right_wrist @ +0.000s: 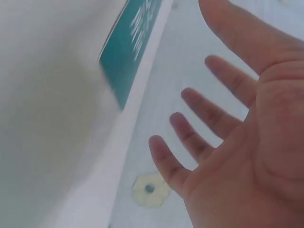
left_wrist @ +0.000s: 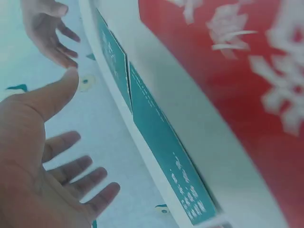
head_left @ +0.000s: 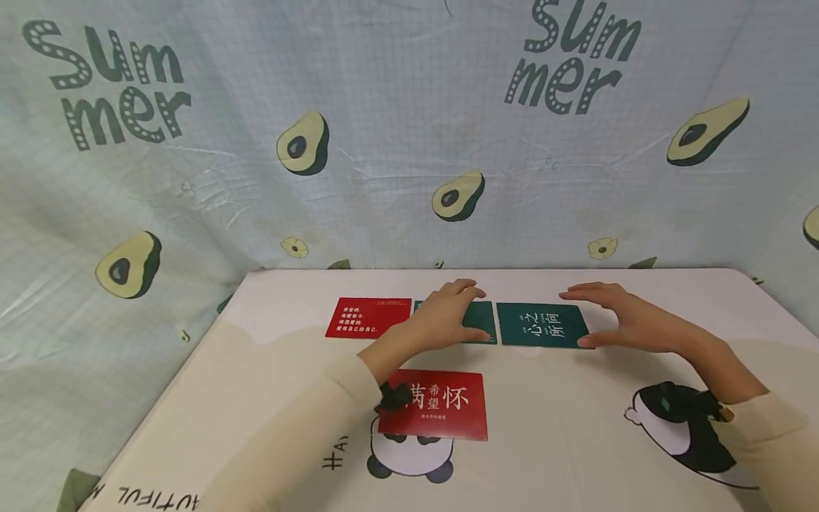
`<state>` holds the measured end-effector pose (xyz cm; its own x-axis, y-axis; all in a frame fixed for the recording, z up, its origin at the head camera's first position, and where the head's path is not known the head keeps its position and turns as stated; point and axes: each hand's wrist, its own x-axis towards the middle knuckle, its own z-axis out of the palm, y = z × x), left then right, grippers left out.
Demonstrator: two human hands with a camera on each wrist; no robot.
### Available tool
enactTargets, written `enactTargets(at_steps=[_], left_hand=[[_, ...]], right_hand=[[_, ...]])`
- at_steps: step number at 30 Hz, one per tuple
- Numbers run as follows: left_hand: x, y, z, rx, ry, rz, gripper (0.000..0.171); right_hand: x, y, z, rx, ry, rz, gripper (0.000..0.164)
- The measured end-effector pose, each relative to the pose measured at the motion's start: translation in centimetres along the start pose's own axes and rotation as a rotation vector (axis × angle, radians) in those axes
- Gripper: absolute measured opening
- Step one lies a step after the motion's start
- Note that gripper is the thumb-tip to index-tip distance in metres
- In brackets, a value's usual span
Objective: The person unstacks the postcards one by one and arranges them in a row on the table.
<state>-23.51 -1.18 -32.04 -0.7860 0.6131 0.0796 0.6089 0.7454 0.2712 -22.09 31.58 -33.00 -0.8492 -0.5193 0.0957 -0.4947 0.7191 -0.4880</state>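
One green card [head_left: 483, 318] is lying beneath the left hand [head_left: 441, 320]; the right hand [head_left: 640, 325] is hovering at three o'clock of another card [head_left: 544, 326], both with fingers spread.

Soft, fairly even light fills the head view, where broad, soft-edged shadow darkens the near part of the tabletop [head_left: 544, 441] and a paler strip runs along its far edge. Pale creases catch light on the hanging cloth [head_left: 384, 78]. The left wrist view is hazy, washed out at upper left, its close red card [left_wrist: 228, 71] blurred; the right wrist view looks milky, its green card [right_wrist: 124, 57] soft.
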Motion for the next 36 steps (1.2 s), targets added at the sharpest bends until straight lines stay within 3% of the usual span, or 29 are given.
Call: enactTargets(at_steps=[8, 18, 26, 36], left_hand=[[-6.0, -1.5, -0.6, -0.281, 0.065, -0.054, 0.08], [-11.9, -3.3, 0.0, -0.347, 0.015, -0.111, 0.084], [-14.3, -3.6, 0.7, -0.403, -0.067, -0.126, 0.087], [-14.9, -4.1, 0.9, -0.317, -0.102, -0.113, 0.097]], right_hand=[[-0.5, -3.0, 2.0, 0.008, 0.028, 0.047, 0.07], [-0.7, -7.1, 4.7, 0.037, 0.015, 0.012, 0.067], [-0.6, -10.2, 7.2, 0.046, -0.048, 0.026, 0.071], [0.1, -13.0, 9.1, 0.086, -0.147, -0.008, 0.074]])
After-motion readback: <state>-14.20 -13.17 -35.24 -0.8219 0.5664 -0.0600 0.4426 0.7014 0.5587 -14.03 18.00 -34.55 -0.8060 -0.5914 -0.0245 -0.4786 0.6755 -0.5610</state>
